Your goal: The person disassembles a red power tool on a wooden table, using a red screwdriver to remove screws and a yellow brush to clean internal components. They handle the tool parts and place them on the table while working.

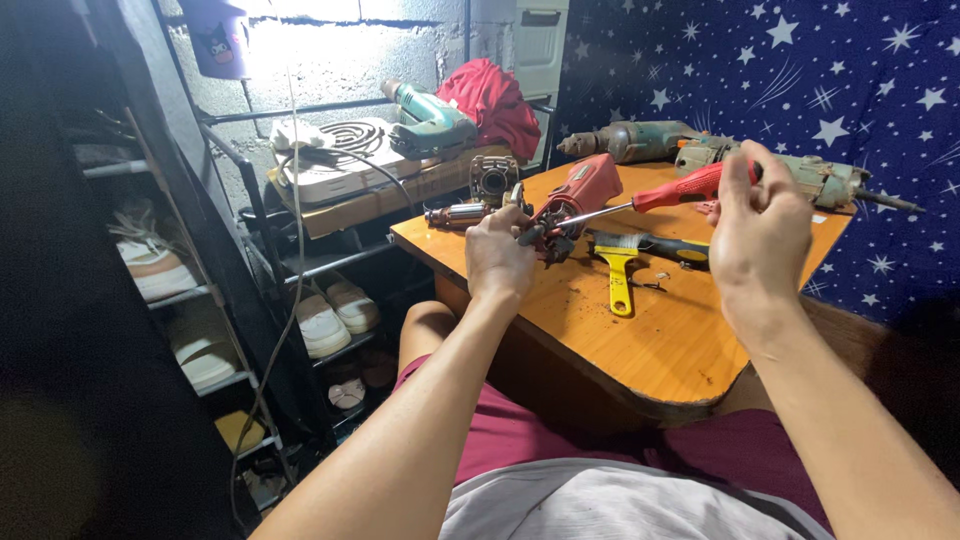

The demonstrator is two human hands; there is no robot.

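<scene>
Left hand [497, 258] has its grip closed around the near end of a red power tool body [580, 190] lying on the orange wooden counter [660, 345], while the right hand [760, 232] pinches the red handle of a screwdriver [640, 203], its shaft angled down into the tool's open end. Just right of that red tool there's a yellow-handled brush [619, 268] flat on the counter. Behind the red tool sit two greyish drills [640, 140], and off to its left a teal drill [430, 122] on a lower shelf.
</scene>
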